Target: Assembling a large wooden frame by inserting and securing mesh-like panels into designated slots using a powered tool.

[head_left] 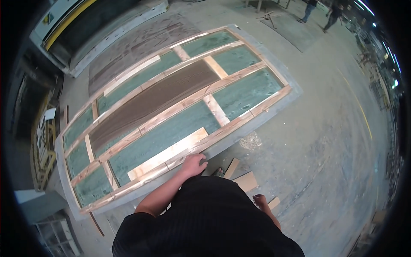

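A long wooden frame (147,128) of pale strips lies on a grey-edged panel, with green sheet (246,94) showing between the strips. My left hand (195,164) is at the near edge of this frame, thumb and fingers apart with nothing seen between them; whether it touches the wood I cannot tell. Just beyond it, a loose pale board (171,153) lies along the near strip. My right hand (260,200) hangs low beside my body, its fingers curled, and their inside is hidden. A wood offcut (274,202) shows next to it.
Wood offcuts (246,181) lie on the floor by my feet. A brown sheet (158,100) fills the frame's middle opening. Behind it stands a large machine with a yellow bar (70,23). Two people (332,18) are at the far right. A yellow rack (45,145) stands left.
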Tool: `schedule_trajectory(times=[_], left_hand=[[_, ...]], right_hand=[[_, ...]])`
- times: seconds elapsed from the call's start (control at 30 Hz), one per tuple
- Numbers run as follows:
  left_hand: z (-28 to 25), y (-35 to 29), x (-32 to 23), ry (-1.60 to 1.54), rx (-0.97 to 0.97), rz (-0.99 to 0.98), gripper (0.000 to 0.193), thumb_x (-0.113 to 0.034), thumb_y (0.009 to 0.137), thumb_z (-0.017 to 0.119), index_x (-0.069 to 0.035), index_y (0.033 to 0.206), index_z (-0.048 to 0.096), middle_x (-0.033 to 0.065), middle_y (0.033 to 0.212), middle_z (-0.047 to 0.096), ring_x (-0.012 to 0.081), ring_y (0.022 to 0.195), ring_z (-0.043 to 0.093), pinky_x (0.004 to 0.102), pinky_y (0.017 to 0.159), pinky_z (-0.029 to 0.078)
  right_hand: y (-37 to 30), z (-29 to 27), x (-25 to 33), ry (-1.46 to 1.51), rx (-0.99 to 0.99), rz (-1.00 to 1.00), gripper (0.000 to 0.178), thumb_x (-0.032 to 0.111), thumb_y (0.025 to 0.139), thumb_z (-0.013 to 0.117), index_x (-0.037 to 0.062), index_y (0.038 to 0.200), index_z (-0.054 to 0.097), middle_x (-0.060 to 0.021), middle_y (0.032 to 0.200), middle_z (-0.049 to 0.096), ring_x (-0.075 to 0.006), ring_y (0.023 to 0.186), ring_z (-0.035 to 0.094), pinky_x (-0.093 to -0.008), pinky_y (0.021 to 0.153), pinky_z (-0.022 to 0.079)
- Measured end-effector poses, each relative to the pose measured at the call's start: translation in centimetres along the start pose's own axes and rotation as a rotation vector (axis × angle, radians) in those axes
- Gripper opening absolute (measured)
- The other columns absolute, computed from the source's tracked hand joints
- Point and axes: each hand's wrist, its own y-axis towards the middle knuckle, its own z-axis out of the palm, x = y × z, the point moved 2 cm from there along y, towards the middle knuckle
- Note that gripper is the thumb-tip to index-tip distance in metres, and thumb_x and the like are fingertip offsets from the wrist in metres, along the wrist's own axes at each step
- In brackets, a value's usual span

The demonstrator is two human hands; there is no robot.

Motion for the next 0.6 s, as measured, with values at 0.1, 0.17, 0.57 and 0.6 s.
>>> schedule_trajectory(times=[0.1,0.17,0.57,0.6], left_hand=[[-1.1,-1.4,0.8,-0.053,-0.024,-0.015,0.036,-0.030,0.091,0.073,-0.005,0.116,0.071,0.0175,0.116,0.074,0.0388,0.111,0.069,0.0481,0.098,0.054],[-2.2,-2.5,1.9,-0.100,-0.080,-0.006,0.037,-0.030,0.091,0.073,-0.004,0.118,0.070,0.0174,0.119,0.073,0.0387,0.116,0.067,0.0474,0.101,0.052],[-7.5,-10.0,9.3,0.166,-0.049,-0.032,0.042,-0.026,0.089,0.074,-0.004,0.124,0.067,0.0156,0.134,0.065,0.0354,0.128,0.059,0.0483,0.110,0.044],[-7.5,-10.6,9.6,0.166,-0.048,-0.026,0.042,-0.026,0.089,0.074,-0.004,0.124,0.067,0.0156,0.134,0.065,0.0354,0.128,0.059,0.0483,0.110,0.044]], right_hand=[[1.3,0.3,-0.9,-0.053,0.005,0.021,0.051,0.045,0.088,0.077,0.0007,0.112,0.078,-0.0236,0.105,0.078,-0.0382,0.103,0.076,-0.0444,0.092,0.059],[2.2,1.4,0.9,-0.115,-0.042,-0.185,0.037,0.031,0.096,0.075,-0.0029,0.111,0.076,-0.0115,0.084,0.076,-0.0178,0.072,0.072,-0.0313,0.062,0.056],[-7.4,7.5,25.7,0.088,-0.039,-0.552,0.044,0.032,0.099,0.073,-0.0033,0.124,0.071,-0.0167,0.094,0.078,-0.0219,0.084,0.075,-0.0362,0.080,0.060],[-7.9,8.3,25.3,0.019,-0.050,-0.549,0.044,0.034,0.099,0.073,-0.0026,0.123,0.071,-0.0168,0.091,0.078,-0.0228,0.084,0.076,-0.0369,0.079,0.060]])
